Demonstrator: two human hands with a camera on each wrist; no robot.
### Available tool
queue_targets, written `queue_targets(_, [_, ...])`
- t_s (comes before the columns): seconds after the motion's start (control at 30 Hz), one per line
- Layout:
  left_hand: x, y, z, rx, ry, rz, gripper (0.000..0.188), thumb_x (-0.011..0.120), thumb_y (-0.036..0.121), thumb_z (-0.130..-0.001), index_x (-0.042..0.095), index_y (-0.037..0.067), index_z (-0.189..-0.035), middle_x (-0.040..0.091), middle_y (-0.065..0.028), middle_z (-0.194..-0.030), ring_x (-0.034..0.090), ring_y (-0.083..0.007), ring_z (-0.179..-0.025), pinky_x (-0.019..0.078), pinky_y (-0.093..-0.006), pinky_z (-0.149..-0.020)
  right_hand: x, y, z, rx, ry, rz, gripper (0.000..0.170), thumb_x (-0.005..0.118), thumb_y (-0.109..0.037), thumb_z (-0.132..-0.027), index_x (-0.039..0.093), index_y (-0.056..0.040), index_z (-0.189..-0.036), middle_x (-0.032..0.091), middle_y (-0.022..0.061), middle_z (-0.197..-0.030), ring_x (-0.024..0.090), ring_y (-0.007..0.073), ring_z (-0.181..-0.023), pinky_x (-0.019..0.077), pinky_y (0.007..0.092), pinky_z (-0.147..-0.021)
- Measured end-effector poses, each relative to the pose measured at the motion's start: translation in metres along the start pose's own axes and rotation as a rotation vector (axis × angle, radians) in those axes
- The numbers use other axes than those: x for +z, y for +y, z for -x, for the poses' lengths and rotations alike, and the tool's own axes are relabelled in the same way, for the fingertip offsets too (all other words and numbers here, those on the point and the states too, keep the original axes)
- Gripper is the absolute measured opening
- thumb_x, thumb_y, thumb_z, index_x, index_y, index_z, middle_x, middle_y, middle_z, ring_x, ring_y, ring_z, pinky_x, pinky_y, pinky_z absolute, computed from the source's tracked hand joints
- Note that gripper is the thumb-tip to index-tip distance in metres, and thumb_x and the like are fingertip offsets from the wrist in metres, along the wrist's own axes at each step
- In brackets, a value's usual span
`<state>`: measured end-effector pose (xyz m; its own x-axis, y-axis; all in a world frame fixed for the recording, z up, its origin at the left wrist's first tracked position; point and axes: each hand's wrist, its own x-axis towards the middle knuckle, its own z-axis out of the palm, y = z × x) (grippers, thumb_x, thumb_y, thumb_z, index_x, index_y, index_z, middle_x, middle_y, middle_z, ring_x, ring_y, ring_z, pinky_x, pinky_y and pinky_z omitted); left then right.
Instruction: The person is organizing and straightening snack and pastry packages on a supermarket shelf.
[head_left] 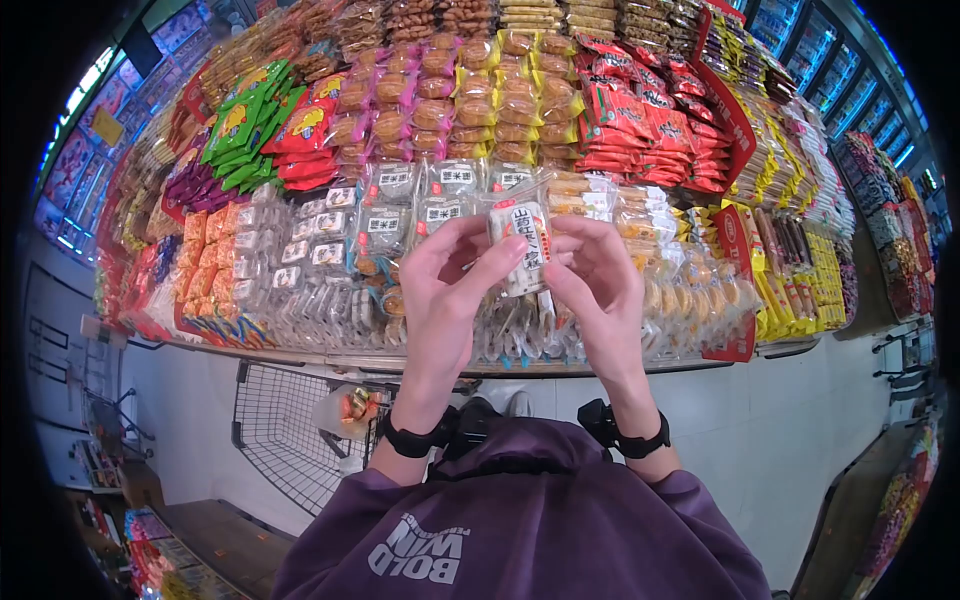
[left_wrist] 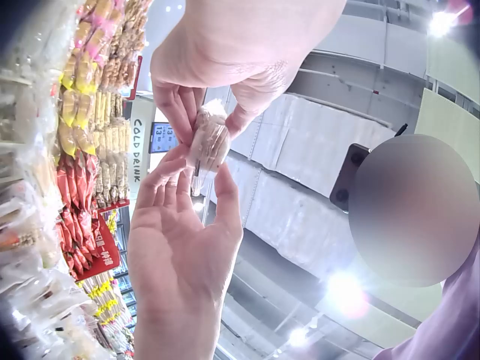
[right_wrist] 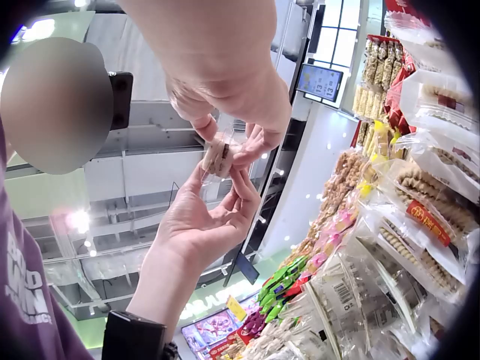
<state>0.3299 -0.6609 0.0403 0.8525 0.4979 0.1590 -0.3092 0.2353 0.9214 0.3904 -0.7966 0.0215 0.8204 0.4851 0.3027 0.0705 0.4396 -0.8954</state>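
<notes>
A small clear snack packet [head_left: 520, 245] with a white label and dark printed characters is held up over the snack display, label toward the head camera. My left hand [head_left: 447, 275] pinches its left side, the thumb lying across the label. On the other side my right hand [head_left: 600, 285] grips the lower right edge between thumb and fingers. From the left wrist view, the packet [left_wrist: 211, 141] shows pale layered pieces through its film. Both hands meet around the packet [right_wrist: 218, 157] in the right wrist view too.
Below and beyond the hands spreads a display of bagged snacks [head_left: 385, 225], with red packets [head_left: 640, 115] and green packets [head_left: 245, 125] farther back. A wire shopping cart [head_left: 285, 440] with a plastic bag [head_left: 345, 410] inside stands left of the person, below the display's edge.
</notes>
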Motion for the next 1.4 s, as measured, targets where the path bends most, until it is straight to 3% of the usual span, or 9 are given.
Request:
queue_targets(0.2, [-0.002,0.001,0.001,-0.002,-0.021,-0.049,0.033,0.078,0.009,-0.082,0.065,-0.006,-0.109,0.068,-0.0059,-0.094,0.062,-0.0082,-0.086,0.0488,-0.022,-0.075,-0.003,0.0,0.003,-0.042,-0.003,0.065,0.046,0.072,-0.002,-0.086,0.052,0.0006,-0.127,0.06,0.006,-0.106,0.059,0.0107,-0.094,0.0477,0.0265,-0.085])
queue_targets(0.47, [-0.006,-0.005,0.006,0.158,-0.006,-0.099,0.035,0.076,0.009,-0.086,0.063,-0.008,-0.113,0.067,-0.0067,-0.097,0.063,-0.0101,-0.087,0.0505,-0.0235,-0.08,0.001,0.001,0.003,-0.157,-0.008,0.25,0.051,0.074,-0.005,-0.084,0.055,-0.0001,-0.131,0.061,0.0066,-0.111,0.058,0.0111,-0.1,0.0475,0.028,-0.091])
queue_targets(0.77, [-0.002,0.005,0.006,0.078,0.079,0.002,0.04,0.073,0.006,-0.087,0.059,-0.008,-0.122,0.068,-0.0059,-0.094,0.062,-0.0059,-0.082,0.0484,-0.0197,-0.073,0.003,0.0,0.007,-0.033,-0.071,0.043,0.048,0.067,-0.001,-0.09,0.051,0.0026,-0.134,0.063,0.0063,-0.105,0.059,0.0112,-0.097,0.0478,0.0275,-0.09])
queue_targets(1.17, [0.004,-0.001,0.007,0.101,0.045,-0.064,0.041,0.075,0.007,-0.085,0.06,-0.008,-0.12,0.069,-0.0071,-0.095,0.063,-0.0073,-0.084,0.049,-0.0203,-0.074,0.002,-0.008,0.009,0.053,0.017,0.055,0.055,0.075,0.0,-0.082,0.053,0.0008,-0.133,0.062,0.0046,-0.102,0.06,0.009,-0.088,0.0488,0.0248,-0.083])
queue_targets(1.4, [0.003,0.002,0.005,0.118,-0.128,-0.123,0.044,0.08,0.006,-0.08,0.06,-0.009,-0.117,0.067,-0.009,-0.102,0.062,-0.0105,-0.092,0.0493,-0.0251,-0.081,-0.006,0.009,0.011,-0.157,-0.009,0.182,0.053,0.076,-0.002,-0.081,0.055,0.0021,-0.13,0.063,0.0072,-0.107,0.06,0.0116,-0.092,0.0487,0.0266,-0.086])
